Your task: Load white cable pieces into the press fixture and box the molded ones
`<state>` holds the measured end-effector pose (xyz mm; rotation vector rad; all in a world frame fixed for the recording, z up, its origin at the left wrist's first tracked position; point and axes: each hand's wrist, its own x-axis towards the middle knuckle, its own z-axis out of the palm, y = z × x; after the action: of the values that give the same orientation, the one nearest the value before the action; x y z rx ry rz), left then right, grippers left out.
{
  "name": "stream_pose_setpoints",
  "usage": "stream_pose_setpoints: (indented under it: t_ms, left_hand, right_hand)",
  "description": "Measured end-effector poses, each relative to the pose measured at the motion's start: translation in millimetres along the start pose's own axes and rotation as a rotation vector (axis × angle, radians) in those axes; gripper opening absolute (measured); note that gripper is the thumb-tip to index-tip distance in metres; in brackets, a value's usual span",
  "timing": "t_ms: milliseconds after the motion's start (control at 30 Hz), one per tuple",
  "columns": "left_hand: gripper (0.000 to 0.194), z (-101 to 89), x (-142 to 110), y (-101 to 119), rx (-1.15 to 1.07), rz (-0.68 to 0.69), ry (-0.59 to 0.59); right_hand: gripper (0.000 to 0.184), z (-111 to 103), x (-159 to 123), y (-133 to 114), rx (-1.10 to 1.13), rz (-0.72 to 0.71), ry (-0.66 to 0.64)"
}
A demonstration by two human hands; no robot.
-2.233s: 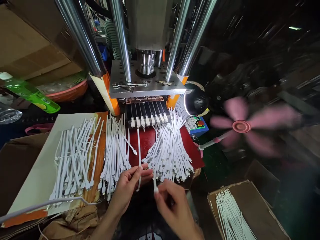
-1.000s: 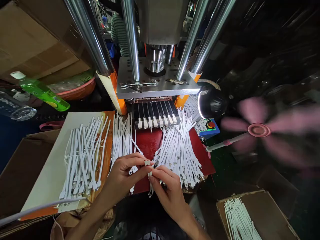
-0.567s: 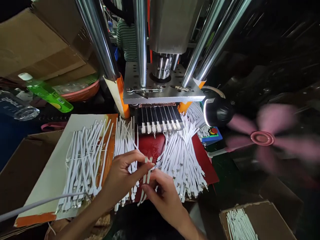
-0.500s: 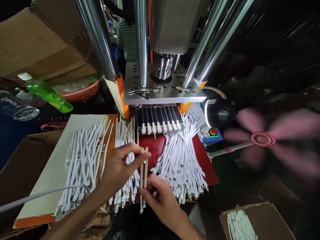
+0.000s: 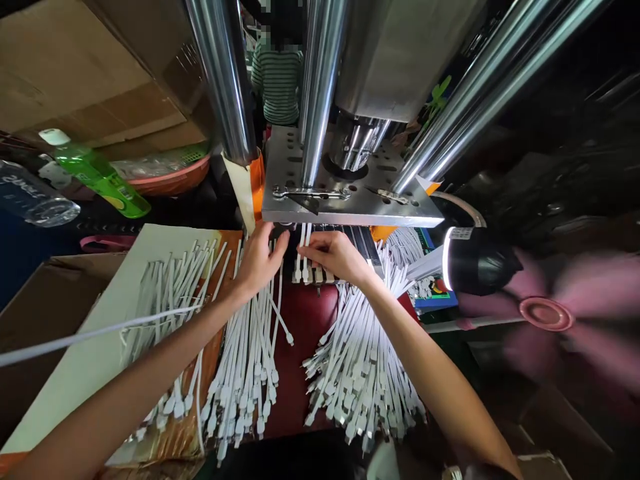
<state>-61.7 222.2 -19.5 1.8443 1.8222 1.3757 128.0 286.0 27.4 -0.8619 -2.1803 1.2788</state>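
The right hand [image 5: 333,255] grips two slim, flat white cables [image 5: 299,272] over the black slotted metal block [image 5: 369,247], below the thick grey steel plate [image 5: 360,215]; the left hand [image 5: 263,260] is just beside them, its grip impossible to tell.

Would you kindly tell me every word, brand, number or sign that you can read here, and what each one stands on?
No text can be read with certainty.
Clear bottle: white lettering, too unclear to read.
Green bottle: print too small to read.
Sticker on the lamp: too small to read.
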Motion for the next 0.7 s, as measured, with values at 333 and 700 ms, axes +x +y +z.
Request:
stream_pose_setpoints:
  t_ms: [333,700]
  left_hand:
    - [0.034,-28.8,-30.3,-1.7,0.328,0.627,-0.401]
    - [0.045,-9.6,-59.2,39.0,0.553,0.408,-0.333]
  right_hand:
    - [0.014,3.6,22.4,28.1,-0.046,-0.065,0.099]
    - [0.025,13.0,-14.0,4.3,-0.621,-0.036,0.251]
